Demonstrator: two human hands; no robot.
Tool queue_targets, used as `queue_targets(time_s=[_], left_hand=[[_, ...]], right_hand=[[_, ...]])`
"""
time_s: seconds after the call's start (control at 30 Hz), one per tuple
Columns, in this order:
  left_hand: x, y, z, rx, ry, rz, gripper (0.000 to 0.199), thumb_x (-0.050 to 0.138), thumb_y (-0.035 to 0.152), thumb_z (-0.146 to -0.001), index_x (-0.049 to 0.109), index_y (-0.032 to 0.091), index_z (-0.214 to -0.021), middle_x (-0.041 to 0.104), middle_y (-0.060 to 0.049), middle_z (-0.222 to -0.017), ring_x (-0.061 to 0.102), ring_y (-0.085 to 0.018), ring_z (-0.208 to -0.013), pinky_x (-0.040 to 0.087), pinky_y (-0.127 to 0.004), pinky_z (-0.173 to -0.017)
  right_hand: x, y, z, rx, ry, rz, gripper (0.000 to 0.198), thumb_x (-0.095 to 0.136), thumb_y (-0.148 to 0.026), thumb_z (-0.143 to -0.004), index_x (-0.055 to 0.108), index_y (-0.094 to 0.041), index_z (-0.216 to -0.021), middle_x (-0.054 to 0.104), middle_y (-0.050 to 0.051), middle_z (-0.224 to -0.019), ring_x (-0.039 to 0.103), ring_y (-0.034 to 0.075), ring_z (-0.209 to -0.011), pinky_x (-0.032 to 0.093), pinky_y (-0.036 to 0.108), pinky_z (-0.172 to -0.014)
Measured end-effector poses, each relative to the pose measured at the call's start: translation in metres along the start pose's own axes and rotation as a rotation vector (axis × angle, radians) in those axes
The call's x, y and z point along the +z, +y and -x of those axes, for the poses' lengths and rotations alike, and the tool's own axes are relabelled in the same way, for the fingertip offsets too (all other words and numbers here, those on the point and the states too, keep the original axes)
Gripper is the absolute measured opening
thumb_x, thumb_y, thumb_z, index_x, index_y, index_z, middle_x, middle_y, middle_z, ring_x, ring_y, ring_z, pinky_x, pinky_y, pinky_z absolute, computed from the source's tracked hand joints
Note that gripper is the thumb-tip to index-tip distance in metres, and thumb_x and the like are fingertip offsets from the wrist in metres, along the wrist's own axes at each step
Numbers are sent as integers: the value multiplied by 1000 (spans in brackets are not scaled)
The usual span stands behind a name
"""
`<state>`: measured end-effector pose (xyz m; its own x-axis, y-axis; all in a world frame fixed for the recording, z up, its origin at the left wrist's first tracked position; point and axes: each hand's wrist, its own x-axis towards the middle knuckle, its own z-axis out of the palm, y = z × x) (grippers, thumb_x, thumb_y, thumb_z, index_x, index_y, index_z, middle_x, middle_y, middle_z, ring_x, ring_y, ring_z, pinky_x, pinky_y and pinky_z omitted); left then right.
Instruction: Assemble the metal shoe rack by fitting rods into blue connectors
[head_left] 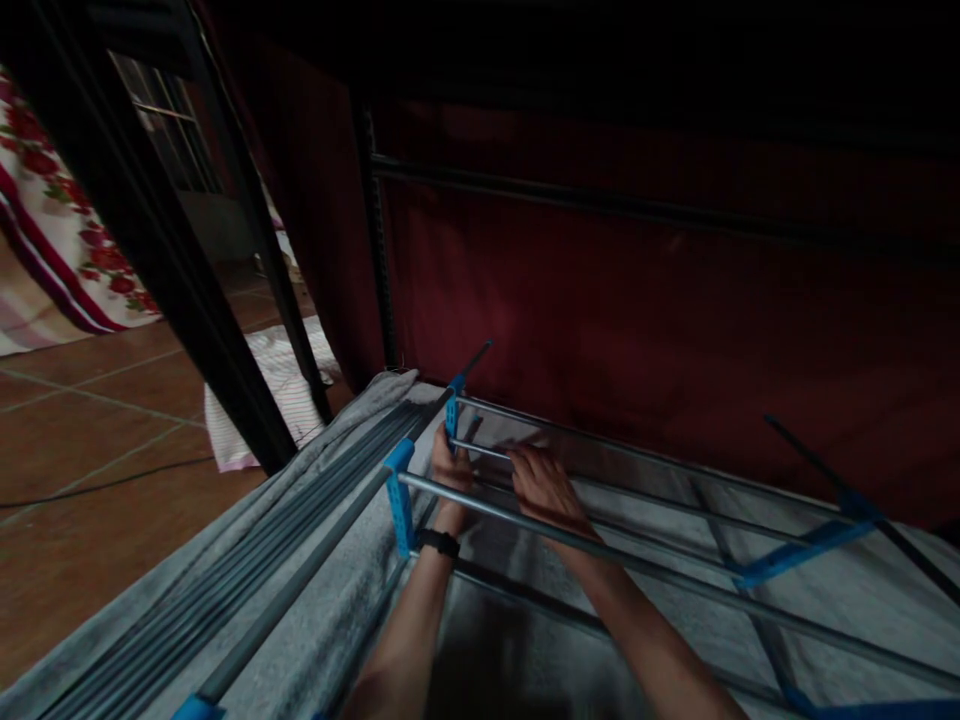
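Observation:
A frame of grey metal tubes and blue plastic connectors lies across a grey cloth (345,560). My left hand (451,470), with a dark band on its wrist, is closed around the lower part of the far blue connector (451,412). My right hand (544,482) curls its fingers over a thin metal tube (487,450) that runs into that connector. Nearer to me, another blue connector (400,500) joins a thicker tube (510,513) that passes above both forearms. My fingertips are partly hidden behind the parts.
A bundle of loose metal tubes (255,570) lies along the left side of the cloth. More blue connectors (795,552) sit at the right. Dark posts (150,250) stand at the left, and a dark red cloth (637,320) hangs behind. A cable (112,487) crosses the tiled floor.

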<state>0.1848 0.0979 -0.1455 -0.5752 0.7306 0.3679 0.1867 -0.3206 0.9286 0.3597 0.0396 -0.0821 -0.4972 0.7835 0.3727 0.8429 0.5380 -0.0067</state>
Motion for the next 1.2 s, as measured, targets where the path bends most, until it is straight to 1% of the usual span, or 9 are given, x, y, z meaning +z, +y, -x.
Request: queue_targets(time_s=[0.17,0.3,0.47,0.6,0.77,0.9,1.03,1.13,1.2], left_hand=[[0,-10,-11,-114,11,184,30,66,23,-74,61,25,-104,67,-6,-101,64,-22,-96,50,-38,-92],[1,-2,-15,-185,-21,301,22,67,23,-73,64,22,-95,64,-2,-85,63,-16,-79,50,-28,-77],[0,14,-16,-237,-81,465,19,69,24,-67,67,18,-85,66,-1,-81,60,-14,-73,47,-26,-72],[1,17,-16,-267,-88,602,22,71,24,-64,67,17,-84,65,1,-77,57,-12,-69,46,-25,-70],[-1,18,-13,-261,-34,542,14,64,30,-71,65,17,-75,65,-2,-79,59,-16,-73,49,-29,-74],[-1,17,-14,-251,70,457,26,57,45,-83,65,20,-77,67,-5,-85,63,-21,-85,51,-34,-80],[3,21,-24,-287,64,445,36,53,53,-88,63,21,-75,62,-2,-76,59,-17,-73,49,-30,-74],[4,26,-33,-301,10,383,36,55,47,-90,58,20,-66,56,0,-65,52,-14,-62,46,-27,-67],[3,29,-37,-306,-18,353,35,51,39,-92,55,20,-63,53,1,-62,49,-13,-59,44,-26,-65]], right_hand=[[0,-7,-29,8,-170,91,35,32,-19,-101,55,-20,-128,65,11,-116,61,20,-100,49,33,-90],[-4,-5,-39,10,-253,109,39,25,-25,-104,54,-22,-130,65,11,-118,64,20,-96,50,28,-78],[-11,-1,-44,-29,-323,123,60,28,-10,-98,28,-32,-154,63,11,-126,66,21,-100,49,30,-80],[-15,0,-45,-30,-349,127,64,30,-9,-97,25,-35,-155,64,10,-125,67,22,-98,49,32,-79],[-16,1,-46,-29,-329,128,62,31,-12,-98,25,-35,-155,66,10,-121,68,22,-98,48,32,-81],[-13,1,-48,-34,-332,61,51,30,-23,-102,33,-33,-152,69,9,-120,68,21,-100,47,30,-79],[-12,-2,-51,-4,-340,16,42,29,-34,-104,45,-31,-143,71,8,-115,67,20,-102,47,29,-82],[-12,-9,-56,-26,-317,-1,37,30,-29,-103,54,-25,-131,69,9,-117,66,21,-103,48,30,-83],[-10,-17,-64,-52,-298,-42,36,32,-24,-102,52,-23,-131,66,9,-122,65,21,-108,48,31,-86]])
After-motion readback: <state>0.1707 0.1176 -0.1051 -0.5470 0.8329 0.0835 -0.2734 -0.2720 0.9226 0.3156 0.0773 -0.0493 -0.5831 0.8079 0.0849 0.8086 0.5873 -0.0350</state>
